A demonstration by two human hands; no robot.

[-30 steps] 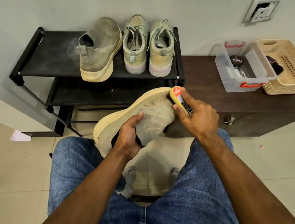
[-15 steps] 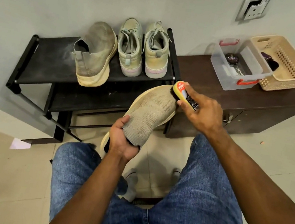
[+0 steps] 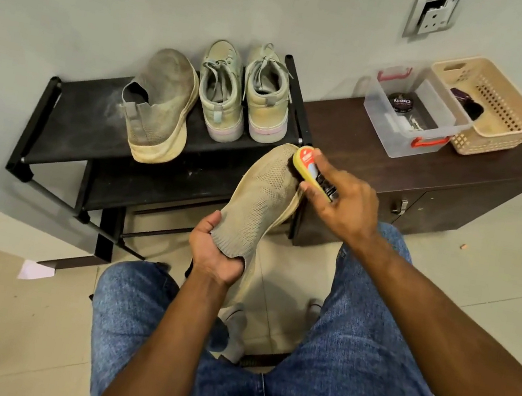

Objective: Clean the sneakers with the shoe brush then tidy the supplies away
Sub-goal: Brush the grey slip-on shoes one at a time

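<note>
Going L to R: the black shoe rack (image 3: 69, 117) has the other knit slip-on (image 3: 161, 105) at the middle of its top shelf, w/ a laced pair of sneakers (image 3: 246, 91) at the shelf's right edge, heels toward the camera.

In front of the rack, over the floor and between the knees, the left hand (image 3: 217, 252) is curled round the collar of the beige knit sneaker (image 3: 263, 198), thumb on the outside, fingers tucked in around the opening. Toe points up and away. That upper looks like soft stretchy mesh, so prob light and floppy. I'd say gripping the collar alone lets it sag, and a hand inside or on the rubbery sole would give the brush sthg firm to push against. Sole rim looks stiffer, not slippery imo.

Right hand (image 3: 338, 200) is wrapped round the yellow shoe brush (image 3: 312, 172), bristles on the toe's right side. Small hard plastic body, easy to pinch by its sides.

Further right, on the dark cabinet top (image 3: 464, 169): clear tub (image 3: 407, 118) w/ a polish tin (image 3: 399, 101) inside, touching a beige basket (image 3: 496, 106) at the right-hand end. Can't tell what the dark thing in the basket is.
</note>
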